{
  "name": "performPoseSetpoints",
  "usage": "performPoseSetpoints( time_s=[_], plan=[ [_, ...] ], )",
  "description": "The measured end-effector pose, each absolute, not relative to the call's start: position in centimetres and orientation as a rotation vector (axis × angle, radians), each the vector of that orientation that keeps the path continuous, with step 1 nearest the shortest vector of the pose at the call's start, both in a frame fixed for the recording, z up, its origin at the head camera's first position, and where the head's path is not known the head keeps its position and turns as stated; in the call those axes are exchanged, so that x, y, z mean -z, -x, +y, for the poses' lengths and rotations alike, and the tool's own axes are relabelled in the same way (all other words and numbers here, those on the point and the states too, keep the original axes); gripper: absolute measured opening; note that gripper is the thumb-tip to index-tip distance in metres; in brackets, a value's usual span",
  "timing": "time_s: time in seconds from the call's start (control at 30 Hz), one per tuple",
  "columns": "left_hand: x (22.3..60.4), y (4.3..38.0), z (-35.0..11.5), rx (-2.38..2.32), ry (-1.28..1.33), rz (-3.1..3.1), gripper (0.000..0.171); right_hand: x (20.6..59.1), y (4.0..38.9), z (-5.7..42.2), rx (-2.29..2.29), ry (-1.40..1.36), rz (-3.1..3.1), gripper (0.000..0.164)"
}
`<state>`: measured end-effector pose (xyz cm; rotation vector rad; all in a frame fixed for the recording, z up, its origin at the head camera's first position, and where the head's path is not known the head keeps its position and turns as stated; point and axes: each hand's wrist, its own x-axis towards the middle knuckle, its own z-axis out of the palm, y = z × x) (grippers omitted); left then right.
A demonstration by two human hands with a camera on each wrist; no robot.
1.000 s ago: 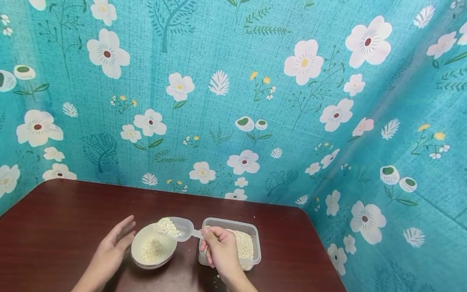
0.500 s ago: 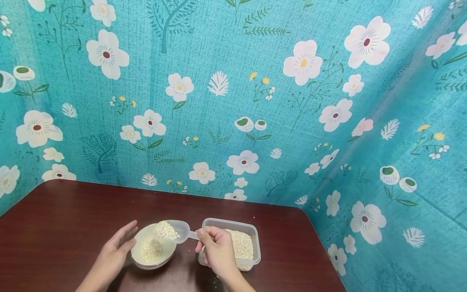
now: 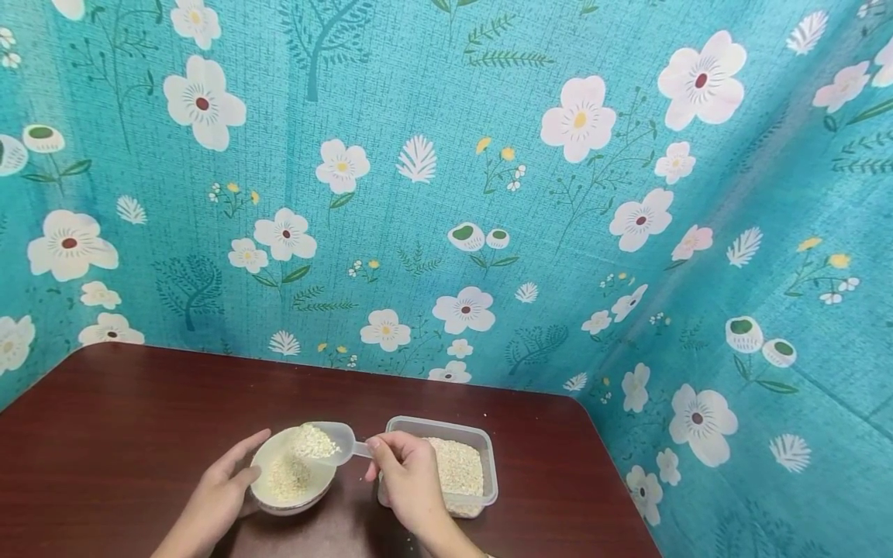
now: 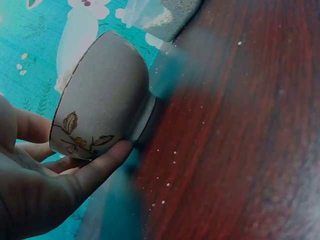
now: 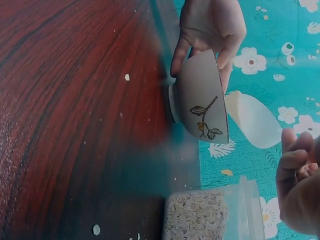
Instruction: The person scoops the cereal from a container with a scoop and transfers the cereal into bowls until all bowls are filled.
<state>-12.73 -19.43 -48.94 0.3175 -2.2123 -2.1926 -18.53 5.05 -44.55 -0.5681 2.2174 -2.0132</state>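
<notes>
In the head view a pale bowl stands on the table, with a mound of oat flakes inside. My left hand cups its left side, thumb at the rim; the left wrist view shows a finger low against the flower-patterned bowl wall. My right hand pinches the handle of a translucent plastic scoop. The scoop's front overlaps the bowl's far right rim, loaded with more flakes. In the right wrist view the scoop leans toward the bowl's mouth.
A clear plastic container of oat flakes stands to the right, partly behind my right hand. Loose flakes dot the dark red wooden table. A floral teal curtain hangs behind and on the right.
My left hand has moved right, from beside the bowl onto its side. My right hand has carried the loaded scoop slightly left and down over the bowl.
</notes>
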Motion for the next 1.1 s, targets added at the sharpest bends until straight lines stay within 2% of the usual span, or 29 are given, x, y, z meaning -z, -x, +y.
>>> performPoseSetpoints(
  time_s=[0.17, 0.53, 0.87, 1.1],
  plan=[
    [48.99, 12.77, -19.38, 2.189, -0.314, -2.215, 0.054, 44.33, 18.24, 4.77, 1.922, 0.622, 2.382, 0.016],
    [48.90, 12.81, -19.41, 2.188, -0.305, -2.225, 0.055, 44.64, 18.03, 4.56, 1.731, 1.068, 2.638, 0.018],
    [49.12, 12.84, -19.53, 2.195, -0.294, -2.222, 0.054, 44.56, 17.88, 4.34, 1.468, 1.521, 2.825, 0.014],
    [49.04, 12.94, -19.55, 2.184, -0.308, -2.253, 0.054, 44.64, 17.94, 4.32, 1.113, 1.994, 2.949, 0.012]
  ],
)
